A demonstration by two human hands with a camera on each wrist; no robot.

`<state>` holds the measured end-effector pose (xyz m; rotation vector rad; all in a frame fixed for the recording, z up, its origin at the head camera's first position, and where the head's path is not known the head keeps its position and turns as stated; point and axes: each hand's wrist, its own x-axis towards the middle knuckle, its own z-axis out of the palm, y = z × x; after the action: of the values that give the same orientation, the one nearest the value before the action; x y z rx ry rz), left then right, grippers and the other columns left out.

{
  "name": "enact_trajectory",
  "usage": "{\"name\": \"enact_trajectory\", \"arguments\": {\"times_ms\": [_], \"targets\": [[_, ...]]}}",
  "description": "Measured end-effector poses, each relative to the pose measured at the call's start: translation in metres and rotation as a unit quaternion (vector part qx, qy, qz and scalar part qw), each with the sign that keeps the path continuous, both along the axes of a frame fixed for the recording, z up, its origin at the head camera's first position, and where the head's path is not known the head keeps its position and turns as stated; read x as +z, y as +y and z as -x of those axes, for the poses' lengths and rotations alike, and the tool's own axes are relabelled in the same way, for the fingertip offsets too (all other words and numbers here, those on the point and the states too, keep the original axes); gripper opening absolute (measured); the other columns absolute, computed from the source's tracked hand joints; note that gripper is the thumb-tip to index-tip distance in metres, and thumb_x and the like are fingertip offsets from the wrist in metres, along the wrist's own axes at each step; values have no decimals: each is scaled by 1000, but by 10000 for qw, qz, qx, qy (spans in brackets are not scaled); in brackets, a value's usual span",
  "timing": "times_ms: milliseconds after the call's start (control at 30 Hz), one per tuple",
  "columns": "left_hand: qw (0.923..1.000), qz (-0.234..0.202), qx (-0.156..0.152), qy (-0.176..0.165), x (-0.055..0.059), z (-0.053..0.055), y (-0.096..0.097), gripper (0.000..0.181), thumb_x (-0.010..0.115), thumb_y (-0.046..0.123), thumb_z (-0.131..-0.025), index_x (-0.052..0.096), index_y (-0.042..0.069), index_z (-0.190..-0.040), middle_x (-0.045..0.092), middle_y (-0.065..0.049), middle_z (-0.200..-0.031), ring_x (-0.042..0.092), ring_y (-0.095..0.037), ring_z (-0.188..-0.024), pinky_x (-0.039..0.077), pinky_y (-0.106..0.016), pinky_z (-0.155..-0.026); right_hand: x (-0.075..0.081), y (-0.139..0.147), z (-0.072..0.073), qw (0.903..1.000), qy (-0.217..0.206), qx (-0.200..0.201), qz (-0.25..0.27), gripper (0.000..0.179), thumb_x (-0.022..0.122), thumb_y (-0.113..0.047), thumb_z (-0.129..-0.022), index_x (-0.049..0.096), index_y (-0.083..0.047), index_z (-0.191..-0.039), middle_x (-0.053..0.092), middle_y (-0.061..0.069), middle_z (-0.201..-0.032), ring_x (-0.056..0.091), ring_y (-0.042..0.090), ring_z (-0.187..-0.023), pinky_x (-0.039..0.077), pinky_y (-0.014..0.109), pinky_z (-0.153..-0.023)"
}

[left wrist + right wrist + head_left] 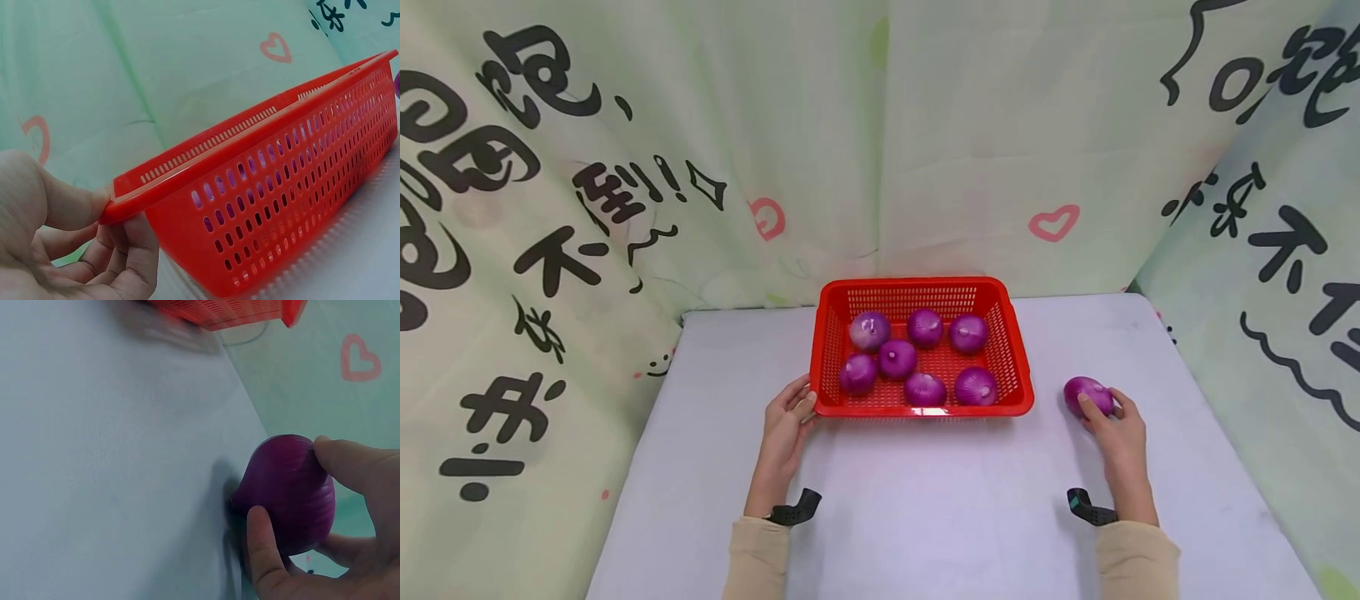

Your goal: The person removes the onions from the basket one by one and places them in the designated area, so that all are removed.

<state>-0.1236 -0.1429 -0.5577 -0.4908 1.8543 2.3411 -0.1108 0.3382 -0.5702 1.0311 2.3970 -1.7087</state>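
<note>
A red plastic basket [925,412] with slotted walls holds several purple onions [897,359], spread over its bottom. At its near left corner, my left hand [787,427] pinches the rim [134,203] between thumb and curled fingers. Right of the basket, apart from it, my right hand [1118,433] grips a single purple onion [1087,397]. In the right wrist view this onion [290,494] sits between the thumb and fingers, its pointed end turned toward the white surface. Whether it touches the surface, I cannot tell.
The white-covered table [940,517] lies under both hands. Pale green curtains [955,150] with black lettering and pink hearts hang behind it and at both sides. Each wrist carries a black strap-on mount [795,507].
</note>
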Motion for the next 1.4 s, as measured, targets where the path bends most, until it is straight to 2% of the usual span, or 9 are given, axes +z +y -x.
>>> {"name": "enact_trajectory", "arguments": {"times_ms": [100,200,233,467,567,700,900,1167,1400], "targets": [[10000,7,-5,16,0,0,0,45,56,5,-105,52,4,-150,57,-12,-132,62,-16,-106,59,-24,-85,-1,2,1,9998,-164,76,-94,89,55,-57,-102,14,-13,-168,21,28,-170,63,28,-119,43,42,-118],[10000,-56,26,12,1,0,0,45,56,4,-105,52,3,-150,57,-7,-125,62,-14,-102,59,-26,-84,-1,4,3,9992,-235,236,-202,93,50,-63,-102,11,-11,-168,17,28,-171,61,33,-122,34,55,-124],[10000,-80,31,6,1,0,0,45,55,3,-105,52,3,-150,57,-6,-124,62,-13,-100,59,-26,-84,-1,4,3,9990,-245,283,-238,94,49,-64,-102,11,-11,-168,17,28,-171,57,36,-127,33,56,-124],[9999,-137,24,-21,-1,1,-1,45,56,4,-105,52,4,-150,56,-5,-125,62,-14,-103,58,-23,-82,0,4,2,9978,-252,409,-462,93,44,-64,-103,11,-5,-167,22,30,-169,60,33,-123,38,55,-122],[9998,-174,22,-6,-2,2,-2,44,56,4,-105,53,4,-149,56,-6,-125,62,-15,-103,58,-22,-82,-2,4,2,9978,-225,420,-455,93,43,-62,-104,8,-4,-167,17,31,-170,42,47,-146,31,60,-124],[9998,-181,20,-5,-2,2,-2,45,56,4,-105,52,4,-149,56,-7,-125,62,-15,-104,59,-22,-83,-2,4,1,9957,-203,516,-736,88,42,-57,-107,9,-1,-166,18,33,-169,29,51,-153,29,63,-124],[9998,-176,10,-11,0,1,-1,44,57,6,-105,53,5,-149,57,-8,-127,61,-17,-107,58,-22,-84,-1,2,1,9918,-10,574,-1145,79,45,-48,-108,18,2,-164,29,35,-163,36,52,-148,36,65,-119],[9999,-131,-26,-13,1,0,1,44,56,5,-105,52,4,-149,56,-6,-123,61,-15,-103,58,-22,-84,11,-13,-7,9818,570,316,-1785,66,50,-34,-109,30,0,-161,35,30,-161,38,49,-144,39,65,-116],[9999,-131,62,-66,2,0,1,44,56,6,-105,53,6,-149,57,-7,-127,60,-16,-106,59,-21,-85,25,-35,-8,9597,1640,184,-2275,52,56,-17,-106,44,-4,-155,45,25,-154,44,42,-137,43,62,-111]]}}
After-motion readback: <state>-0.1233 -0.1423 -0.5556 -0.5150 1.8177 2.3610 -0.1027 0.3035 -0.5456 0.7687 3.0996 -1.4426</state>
